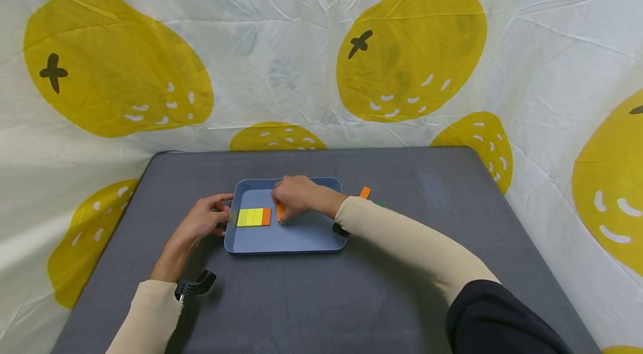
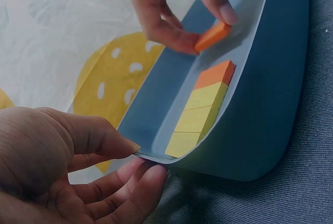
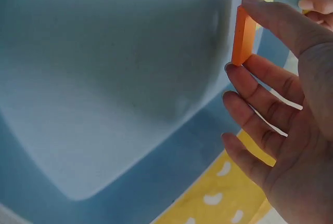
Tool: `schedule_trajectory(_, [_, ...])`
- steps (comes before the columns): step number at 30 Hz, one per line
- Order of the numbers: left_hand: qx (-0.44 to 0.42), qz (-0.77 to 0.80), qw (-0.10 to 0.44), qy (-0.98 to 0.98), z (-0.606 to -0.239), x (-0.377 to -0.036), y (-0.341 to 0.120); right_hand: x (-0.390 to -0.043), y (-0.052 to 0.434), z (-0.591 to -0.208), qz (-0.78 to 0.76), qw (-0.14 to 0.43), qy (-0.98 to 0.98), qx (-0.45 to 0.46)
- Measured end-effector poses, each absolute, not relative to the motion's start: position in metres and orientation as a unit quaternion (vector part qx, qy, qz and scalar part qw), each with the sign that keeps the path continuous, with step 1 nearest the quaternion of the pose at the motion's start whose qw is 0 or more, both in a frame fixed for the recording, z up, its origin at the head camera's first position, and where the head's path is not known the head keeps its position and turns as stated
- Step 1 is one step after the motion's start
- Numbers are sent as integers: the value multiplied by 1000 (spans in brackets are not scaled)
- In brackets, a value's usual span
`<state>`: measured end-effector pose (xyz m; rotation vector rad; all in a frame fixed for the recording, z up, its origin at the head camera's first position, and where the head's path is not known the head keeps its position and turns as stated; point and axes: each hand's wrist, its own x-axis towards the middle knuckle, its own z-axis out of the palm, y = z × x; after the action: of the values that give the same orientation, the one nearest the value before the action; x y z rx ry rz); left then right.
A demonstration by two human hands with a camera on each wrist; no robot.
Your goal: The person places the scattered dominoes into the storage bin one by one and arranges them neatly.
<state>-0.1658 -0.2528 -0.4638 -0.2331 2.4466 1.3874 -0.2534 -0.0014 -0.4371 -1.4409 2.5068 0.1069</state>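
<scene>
A blue-grey tray (image 1: 301, 242) lies on the table. My left hand (image 1: 201, 219) pinches its left rim, thumb on the inner side and fingers beneath in the left wrist view. Between thumb and fingertips, my right hand (image 1: 300, 196) holds an orange rectangular block (image 3: 243, 37) by its two ends, over the tray. Just left of that block, yellow blocks (image 1: 250, 217) lie side by side in a row on the tray floor. Another orange block (image 1: 267, 216) closes the row's right end, against the yellow ones. The held block stands slightly apart from it.
A loose orange block (image 1: 365, 192) lies on the grey table (image 1: 301, 304) right of the tray, with a bit of green (image 1: 379, 205) showing behind the right sleeve. A white curtain (image 1: 281, 63) with yellow fruit shapes hangs behind the table's far edge.
</scene>
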Motion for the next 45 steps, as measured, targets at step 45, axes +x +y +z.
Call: schedule_trajectory(45, [-79,486,161,855,-462,-165,-251,-248,15,-425,-54,106,869,-480])
